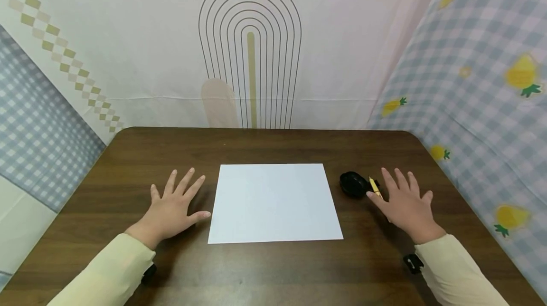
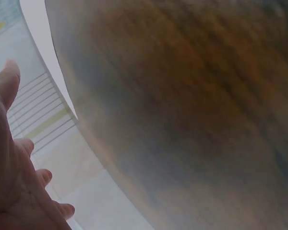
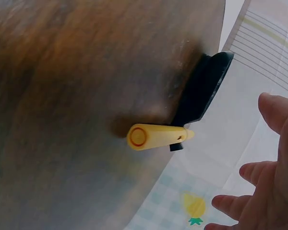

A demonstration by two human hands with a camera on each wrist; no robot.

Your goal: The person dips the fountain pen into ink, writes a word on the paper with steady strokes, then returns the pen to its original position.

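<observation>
A blank white sheet of paper (image 1: 275,204) lies flat on the brown wooden table (image 1: 273,272). To its left is my left hand (image 1: 168,208), fingers spread, the thumb tip close to the paper's edge; it holds nothing. On the other side my right hand (image 1: 408,208) also has its fingers spread and grips nothing. Just by the right thumb lie a yellow pen (image 1: 375,187) and a rounded black object (image 1: 353,185) whose kind I cannot tell. In the right wrist view the pen (image 3: 156,136) shows its round end, beside the black object (image 3: 201,88).
A white cloth (image 1: 342,49) with arch lines hangs behind the table's far edge. Blue checked cloth with a pineapple print (image 1: 483,106) borders the right side, and more checked cloth (image 1: 38,120) the left. Dark wrist devices (image 1: 412,263) sit at both sleeves.
</observation>
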